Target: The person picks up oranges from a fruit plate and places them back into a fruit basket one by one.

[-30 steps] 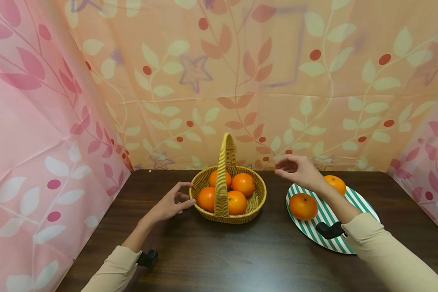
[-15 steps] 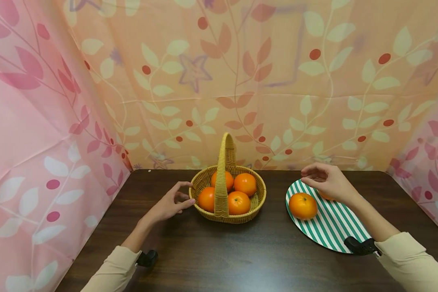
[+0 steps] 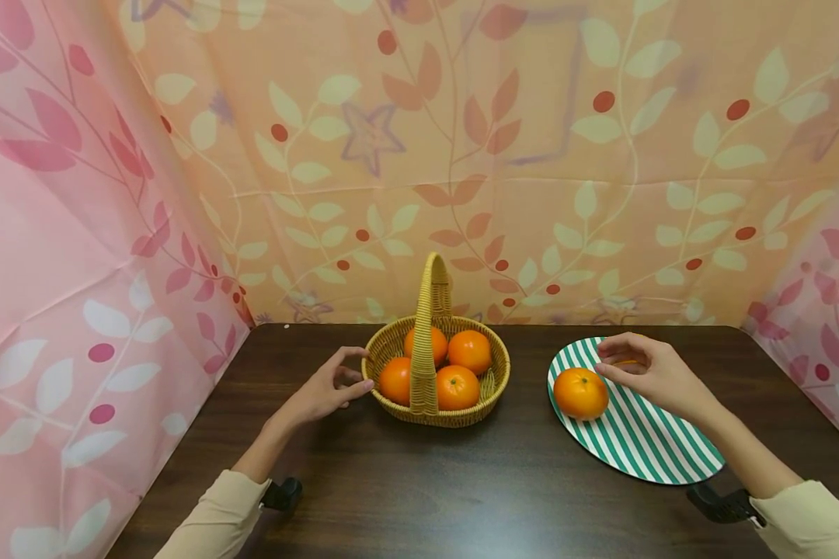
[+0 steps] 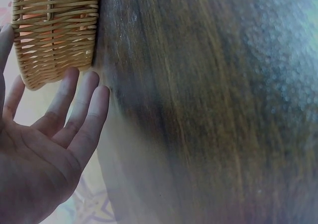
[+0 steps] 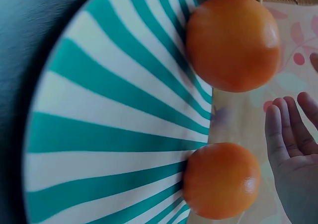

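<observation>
My left hand (image 3: 327,390) is at the left side of a yellow wicker basket (image 3: 381,349) with a tall arched handle. Thumb and index fingertips touch its rim; the other fingers are loosely extended, as the left wrist view shows. Several oranges (image 3: 471,352) lie inside the basket. On the right, my right hand (image 3: 664,376) hovers over a green-and-white striped oval plate (image 3: 650,442), holding nothing. One orange (image 3: 580,394) sits on the plate's left part. A second orange (image 5: 221,181) is mostly hidden behind the right hand in the head view.
All of this stands on a dark brown wooden table (image 3: 447,489). Patterned cloth (image 3: 370,194) hangs behind the table's far edge and along both sides. Black camera mounts are on both wrists.
My right hand has moved from beside the basket rightward, over the plate's far orange, and lowered. The oranges in the basket have shifted slightly. My left hand has stayed at the rim.
</observation>
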The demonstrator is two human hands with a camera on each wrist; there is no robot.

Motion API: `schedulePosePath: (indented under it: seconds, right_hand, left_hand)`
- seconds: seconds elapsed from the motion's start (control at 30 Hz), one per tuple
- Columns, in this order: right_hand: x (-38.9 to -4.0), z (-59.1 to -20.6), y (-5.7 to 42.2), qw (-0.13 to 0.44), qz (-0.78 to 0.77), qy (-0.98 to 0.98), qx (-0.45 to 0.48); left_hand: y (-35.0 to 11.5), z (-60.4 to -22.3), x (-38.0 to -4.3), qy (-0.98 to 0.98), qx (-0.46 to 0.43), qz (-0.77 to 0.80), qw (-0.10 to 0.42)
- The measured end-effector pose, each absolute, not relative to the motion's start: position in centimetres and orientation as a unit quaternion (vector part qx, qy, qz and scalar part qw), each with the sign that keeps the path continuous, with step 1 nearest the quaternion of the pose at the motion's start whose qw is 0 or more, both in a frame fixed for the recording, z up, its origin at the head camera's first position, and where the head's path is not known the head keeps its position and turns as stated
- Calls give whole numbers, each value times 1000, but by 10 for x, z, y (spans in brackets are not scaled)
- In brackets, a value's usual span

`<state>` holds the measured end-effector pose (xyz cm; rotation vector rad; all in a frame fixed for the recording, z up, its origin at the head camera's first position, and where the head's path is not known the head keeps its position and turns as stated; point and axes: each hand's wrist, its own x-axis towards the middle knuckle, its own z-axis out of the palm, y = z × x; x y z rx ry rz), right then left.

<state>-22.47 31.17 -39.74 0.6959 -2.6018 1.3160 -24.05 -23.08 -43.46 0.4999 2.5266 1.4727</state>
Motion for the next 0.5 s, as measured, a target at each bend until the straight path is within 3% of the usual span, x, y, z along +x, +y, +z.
schedulePosePath:
  seconds: [0.5]
  right_hand:
    - [-215,-410,308,0,423,-875,235]
  left_hand:
    - [-230,-434,-240,855,156,487,86]
